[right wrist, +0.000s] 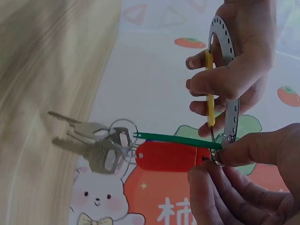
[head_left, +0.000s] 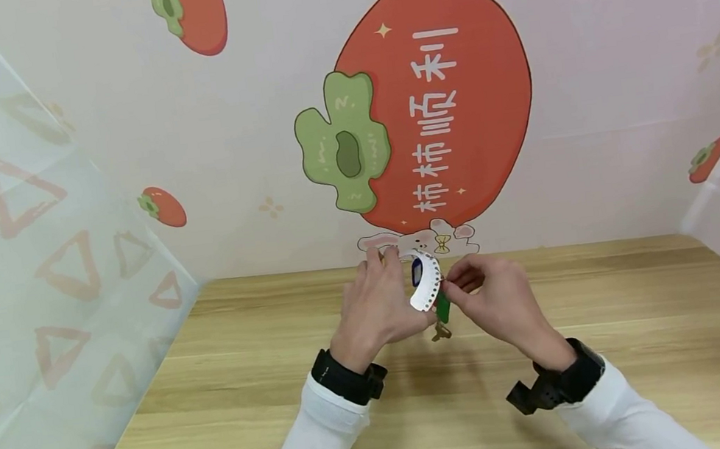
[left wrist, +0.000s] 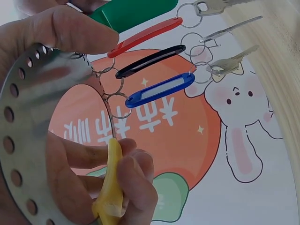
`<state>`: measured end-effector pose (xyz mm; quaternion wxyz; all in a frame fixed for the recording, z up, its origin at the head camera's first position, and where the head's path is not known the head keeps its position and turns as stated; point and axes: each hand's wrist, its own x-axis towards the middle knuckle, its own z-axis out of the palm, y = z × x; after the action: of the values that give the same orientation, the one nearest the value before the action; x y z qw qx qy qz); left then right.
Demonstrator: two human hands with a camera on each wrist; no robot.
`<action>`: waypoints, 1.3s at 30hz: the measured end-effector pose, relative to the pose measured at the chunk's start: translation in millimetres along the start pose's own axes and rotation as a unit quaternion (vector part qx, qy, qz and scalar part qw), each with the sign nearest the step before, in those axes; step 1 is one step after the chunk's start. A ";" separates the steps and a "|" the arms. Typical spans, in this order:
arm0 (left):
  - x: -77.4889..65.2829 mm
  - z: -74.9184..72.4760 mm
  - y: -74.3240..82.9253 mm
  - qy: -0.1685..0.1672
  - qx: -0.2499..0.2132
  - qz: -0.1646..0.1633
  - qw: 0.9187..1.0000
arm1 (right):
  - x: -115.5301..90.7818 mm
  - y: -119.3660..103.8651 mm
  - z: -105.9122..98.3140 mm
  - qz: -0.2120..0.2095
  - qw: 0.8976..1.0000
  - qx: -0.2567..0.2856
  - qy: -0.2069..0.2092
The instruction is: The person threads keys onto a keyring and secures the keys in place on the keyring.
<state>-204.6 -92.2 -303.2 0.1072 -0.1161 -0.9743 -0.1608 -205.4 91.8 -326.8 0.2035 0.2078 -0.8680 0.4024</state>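
My left hand [head_left: 376, 304] grips a large metal key ring [left wrist: 18, 145], a curved band with a row of holes and a wire hoop. Its fingers curl round the yellow sleeve [left wrist: 111, 183] of that hoop. On the hoop hang a red key tag [left wrist: 147, 36], a black key tag [left wrist: 151, 62] and a blue key tag [left wrist: 161, 89], each with a key. Beside them my right hand [head_left: 495, 298] pinches the small ring end of a green key tag [right wrist: 176, 140] between thumb and fingertips. Keys [right wrist: 101, 154] dangle beyond the green and red tags in the right wrist view.
Both hands are above a wooden table [head_left: 222, 418], near its back edge. Behind it stands a backdrop [head_left: 594, 175] printed with persimmons and a rabbit. Black camera straps [head_left: 344, 378] circle both wrists.
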 end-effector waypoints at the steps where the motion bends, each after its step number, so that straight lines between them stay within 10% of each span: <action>1: 0.2 -0.1 -0.3 0.002 0.000 0.000 1.000 | 0.1 0.1 -0.4 0.015 1.000 0.014 -0.005; 8: 0.6 0.0 -1.6 0.011 -0.008 -0.002 1.000 | 0.6 0.9 -1.6 0.073 0.994 0.078 -0.022; 17: 0.4 0.5 -0.9 0.012 -0.017 -0.005 1.000 | -0.1 1.4 2.1 0.002 0.999 0.034 0.016; 22: -0.5 -1.2 -1.4 0.010 -0.019 -0.011 1.000 | 1.5 2.0 -3.5 0.032 0.996 0.080 -0.017; 39: -1.4 -4.1 -2.0 0.010 -0.018 -0.010 1.000 | 11.9 11.0 -25.4 0.191 0.911 0.308 -0.197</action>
<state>-203.1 -95.8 -300.3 0.1128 -0.1063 -0.9713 -0.1807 -216.4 115.8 -312.2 -0.1267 0.1659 -0.7465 0.6318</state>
